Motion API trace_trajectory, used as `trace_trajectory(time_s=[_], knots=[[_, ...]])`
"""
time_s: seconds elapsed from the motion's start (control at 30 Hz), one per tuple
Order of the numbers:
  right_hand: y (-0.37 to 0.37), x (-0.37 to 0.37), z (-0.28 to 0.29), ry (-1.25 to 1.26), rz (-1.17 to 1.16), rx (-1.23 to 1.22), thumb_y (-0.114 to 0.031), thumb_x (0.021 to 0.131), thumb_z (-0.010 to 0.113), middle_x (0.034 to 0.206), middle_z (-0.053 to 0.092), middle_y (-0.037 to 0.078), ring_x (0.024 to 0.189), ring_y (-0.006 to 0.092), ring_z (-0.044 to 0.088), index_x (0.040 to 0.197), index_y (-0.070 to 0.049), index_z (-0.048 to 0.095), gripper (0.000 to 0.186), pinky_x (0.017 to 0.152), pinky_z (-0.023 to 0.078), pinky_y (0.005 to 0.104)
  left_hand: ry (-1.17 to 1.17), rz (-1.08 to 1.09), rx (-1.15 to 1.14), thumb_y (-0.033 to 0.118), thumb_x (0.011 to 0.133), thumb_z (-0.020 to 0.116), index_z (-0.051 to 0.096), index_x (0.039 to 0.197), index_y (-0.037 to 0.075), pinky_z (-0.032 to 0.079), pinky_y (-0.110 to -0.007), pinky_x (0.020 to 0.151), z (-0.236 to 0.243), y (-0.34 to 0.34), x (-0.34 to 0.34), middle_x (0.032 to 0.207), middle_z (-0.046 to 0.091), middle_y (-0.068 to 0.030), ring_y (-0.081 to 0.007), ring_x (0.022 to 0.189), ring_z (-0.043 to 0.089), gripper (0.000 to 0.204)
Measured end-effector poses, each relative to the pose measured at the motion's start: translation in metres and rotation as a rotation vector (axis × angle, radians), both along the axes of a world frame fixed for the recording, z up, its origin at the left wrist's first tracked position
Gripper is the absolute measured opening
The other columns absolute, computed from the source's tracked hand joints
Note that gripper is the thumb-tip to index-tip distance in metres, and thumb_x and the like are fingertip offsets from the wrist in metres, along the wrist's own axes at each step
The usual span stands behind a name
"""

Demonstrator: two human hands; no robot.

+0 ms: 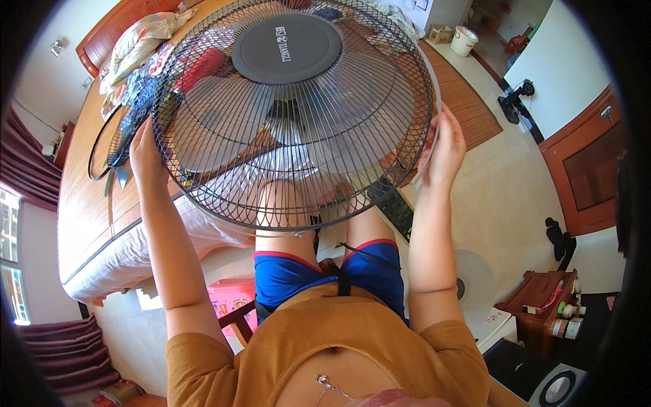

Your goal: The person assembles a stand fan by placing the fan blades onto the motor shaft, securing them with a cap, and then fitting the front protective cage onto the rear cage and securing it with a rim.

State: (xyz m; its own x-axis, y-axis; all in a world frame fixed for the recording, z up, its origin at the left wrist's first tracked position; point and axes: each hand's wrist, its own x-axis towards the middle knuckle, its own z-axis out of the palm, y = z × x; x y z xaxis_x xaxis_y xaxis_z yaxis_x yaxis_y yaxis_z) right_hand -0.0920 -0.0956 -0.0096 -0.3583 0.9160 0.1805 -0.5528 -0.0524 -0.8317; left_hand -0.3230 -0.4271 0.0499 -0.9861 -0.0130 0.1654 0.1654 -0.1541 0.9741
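A large round fan grille [291,197] of thin dark wires is held up in front of me, over my thighs. In its upper middle sits a dark grey round cap [287,49]. Broad translucent shapes like fan blades show behind the wires. My left hand [147,152] grips the grille's left rim, its fingers partly hidden behind it. On the opposite side my right hand [444,146] is closed round the right rim. A pale thin band [431,78] runs along that rim and passes by the right hand.
A bed [88,224] with heaped clothes and bedding [146,41] stands at the left. A pink container [230,298] sits below it. On the right are a pale round base [478,288] on the floor, a wooden cabinet [539,305], a speaker [556,386] and a white bucket [464,42].
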Motion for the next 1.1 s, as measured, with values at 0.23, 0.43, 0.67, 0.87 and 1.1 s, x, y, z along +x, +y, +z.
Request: trace_trajectory(time_s=[0.23, 0.43, 0.67, 0.87, 1.1], knots=[[-0.028, 0.008, -0.012, 0.065, 0.098, -0.013, -0.007, 0.091, 0.041, 0.103, 0.059, 0.014, 0.090, 0.0164, 0.060, 0.114, 0.010, 0.048, 0.029, 0.078, 0.050, 0.0265, -0.014, -0.009, -0.024, 0.014, 0.089, 0.049, 0.057, 0.105, -0.008, 0.050, -0.023, 0.063, -0.009, -0.008, -0.007, 0.089, 0.064, -0.0099, -0.0138, 0.072, 0.062, 0.028], [-0.037, 0.012, -0.014, 0.093, 0.085, -0.048, -0.009, 0.091, 0.044, 0.087, 0.063, 0.007, 0.064, 0.0060, 0.058, 0.114, 0.004, 0.050, 0.027, 0.050, 0.046, 0.0165, -0.011, -0.024, -0.006, 0.013, 0.090, 0.048, 0.056, 0.105, -0.009, 0.051, -0.025, 0.064, -0.006, -0.009, -0.001, 0.089, 0.064, -0.0113, -0.0156, 0.074, 0.062, 0.028], [-0.051, 0.014, -0.016, 0.122, 0.093, -0.026, -0.014, 0.094, 0.041, 0.099, 0.060, 0.009, 0.077, 0.0103, 0.060, 0.120, 0.004, 0.044, 0.032, 0.061, 0.050, 0.0211, -0.076, -0.054, 0.061, 0.012, 0.091, 0.045, 0.056, 0.105, -0.009, 0.051, -0.025, 0.066, -0.012, -0.016, 0.007, 0.092, 0.064, -0.0118, -0.0156, 0.075, 0.062, 0.027], [-0.059, 0.008, -0.021, 0.198, 0.098, -0.009, -0.017, 0.096, 0.037, 0.109, 0.057, 0.011, 0.091, 0.0138, 0.058, 0.125, 0.005, 0.040, 0.037, 0.077, 0.048, 0.0260, -0.069, -0.016, 0.089, 0.011, 0.091, 0.046, 0.056, 0.105, -0.009, 0.051, -0.026, 0.065, -0.012, -0.010, 0.012, 0.092, 0.064, -0.0121, -0.0161, 0.075, 0.062, 0.027], [-0.072, 0.005, -0.025, 0.127, -0.066, 0.100, -0.026, 0.097, 0.036, 0.095, 0.057, 0.004, 0.070, 0.0097, 0.055, 0.123, -0.001, 0.045, 0.037, 0.061, 0.047, 0.0217, -0.071, 0.058, 0.126, 0.012, 0.088, 0.048, 0.060, 0.102, -0.007, 0.047, -0.021, 0.050, -0.011, -0.002, 0.008, 0.083, 0.065, -0.0100, -0.0124, 0.062, 0.060, 0.026]])
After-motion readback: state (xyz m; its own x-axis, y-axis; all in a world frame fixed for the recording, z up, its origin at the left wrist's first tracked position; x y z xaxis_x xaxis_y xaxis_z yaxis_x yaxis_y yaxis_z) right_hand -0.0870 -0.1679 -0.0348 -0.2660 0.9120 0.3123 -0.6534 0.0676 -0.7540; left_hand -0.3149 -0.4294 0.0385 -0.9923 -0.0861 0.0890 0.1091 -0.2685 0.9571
